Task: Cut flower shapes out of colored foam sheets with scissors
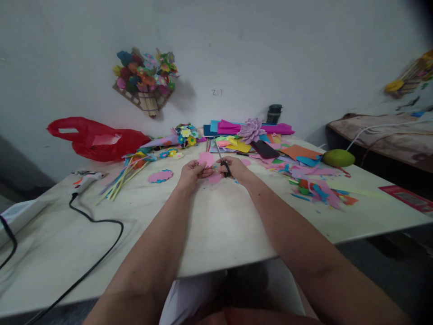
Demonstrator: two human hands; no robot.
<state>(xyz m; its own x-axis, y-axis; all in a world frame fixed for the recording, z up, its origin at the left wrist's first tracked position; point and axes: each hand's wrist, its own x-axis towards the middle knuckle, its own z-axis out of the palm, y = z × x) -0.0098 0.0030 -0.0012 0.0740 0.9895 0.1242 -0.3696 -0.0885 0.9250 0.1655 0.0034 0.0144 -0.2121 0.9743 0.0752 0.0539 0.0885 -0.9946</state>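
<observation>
My left hand (194, 175) pinches a pink paper cutout (205, 159) with a rounded edge. Black-handled scissors (225, 169) sit in my right hand (237, 168), their blades pointing up and away beside the cutout. Whether the blades touch the paper I cannot tell. Below the hands, a pink paper piece (214, 179) and small blue scraps lie on the table. Left of my left hand rests a pink scalloped disc (160, 176) with a blue edge.
A glue gun (86, 181) with a black cord lies at left, near a red plastic bag (101, 139). Paper strips (126, 176) lie beside it. Right of the hands are a phone (265, 149), coloured scraps (318, 189) and a green oval object (338, 158). The table (230, 234) ends close to my body.
</observation>
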